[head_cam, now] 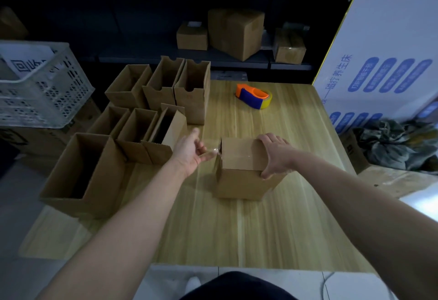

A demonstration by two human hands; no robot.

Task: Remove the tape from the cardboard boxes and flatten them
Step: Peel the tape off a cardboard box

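- the small closed brown cardboard box [239, 157] sits near the middle of the pale wooden tabletop [237, 233], directly in front of us.
- our right grip [275, 155] is clamped over the box's right top edge, fingers spread on the lid and thumb at the near corner, pinning it down.
- our left grip [189, 151] is closed in a pinch on the freed end of a clear strip of tape [212, 151], which stretches from the fingers to the box's left top edge.
- to do this well, we judge the pull should run low along the seam and stay steady, so the strip comes off whole without tearing the cardboard skin. the right grip must press firmly so the box does not slide toward the pull.
- just left of the left grip stands a cluster of open brown cardboard boxes [83, 174]. the nearest is close to our wrist, so a wide leftward sweep could knock it.
- an orange and blue tape dispenser [253, 95] lies farther back on the tabletop, well apart from the work.
- a white plastic crate [40, 86] sits off to the left, sealed brown boxes [235, 33] rest on the dark shelf [154, 55] behind, and a tall white printed carton [379, 39] stands at the right.
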